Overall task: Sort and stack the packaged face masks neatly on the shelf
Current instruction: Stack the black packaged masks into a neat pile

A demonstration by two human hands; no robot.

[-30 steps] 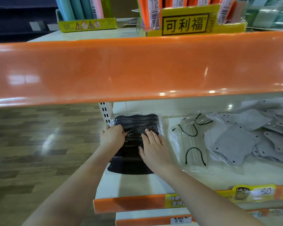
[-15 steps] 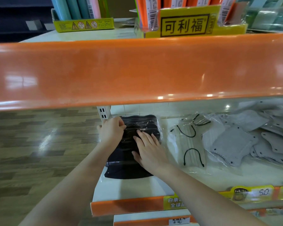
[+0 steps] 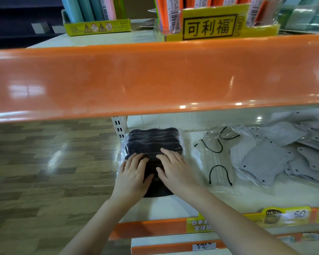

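Observation:
A stack of black face masks in clear plastic (image 3: 153, 142) lies at the left end of the white shelf (image 3: 173, 208). My left hand (image 3: 132, 176) and my right hand (image 3: 175, 170) both rest flat on the near part of the stack, fingers straight and spread. Right of the stack lie pale grey masks with black ear loops in clear bags (image 3: 218, 159). Further right, several grey shaped masks in bags (image 3: 265, 159) sprawl in a loose heap.
The orange edge of the upper shelf (image 3: 155, 78) overhangs and hides the back of the mask shelf. Yellow display boxes (image 3: 210, 26) stand above. A perforated shelf upright (image 3: 119, 127) sits left of the black stack. Wood-pattern floor (image 3: 44, 172) lies to the left.
My left hand has come off the stack's far left corner and moved toward me; it now lies flat beside my right hand on the near part of the black stack.

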